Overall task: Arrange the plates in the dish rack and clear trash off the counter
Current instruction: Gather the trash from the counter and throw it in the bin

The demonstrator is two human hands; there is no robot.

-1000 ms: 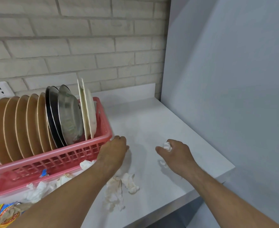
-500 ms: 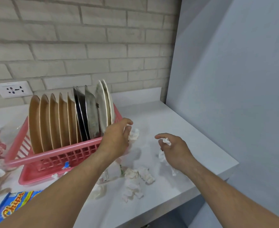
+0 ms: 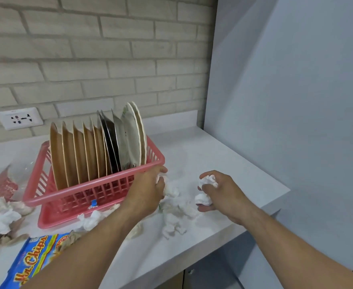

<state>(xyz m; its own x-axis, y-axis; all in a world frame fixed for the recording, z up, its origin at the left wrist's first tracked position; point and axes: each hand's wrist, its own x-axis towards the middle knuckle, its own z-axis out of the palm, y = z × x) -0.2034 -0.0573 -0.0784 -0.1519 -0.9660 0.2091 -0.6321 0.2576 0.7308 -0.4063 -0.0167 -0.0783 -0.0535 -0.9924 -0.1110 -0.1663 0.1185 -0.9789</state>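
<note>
Head view, rack: pink dish rack (image 3: 92, 190) on the white surface (image 3: 223, 155); plates (image 3: 100, 147) stand upright in it, so arranging looks done
Left hand (image 3: 148, 192): curled round crumpled tissue at the rack's corner
Right hand (image 3: 219, 190): pinching a tissue wad (image 3: 207, 181)
Left to do: loose tissues (image 3: 175, 217) and a chips packet (image 3: 29, 261) litter the surface

My only view, worn on the head, looks forward and down from close above the counter (image 3: 202, 147), facing the brick wall (image 3: 100, 59), its wide lens probably bending the edges.
</note>
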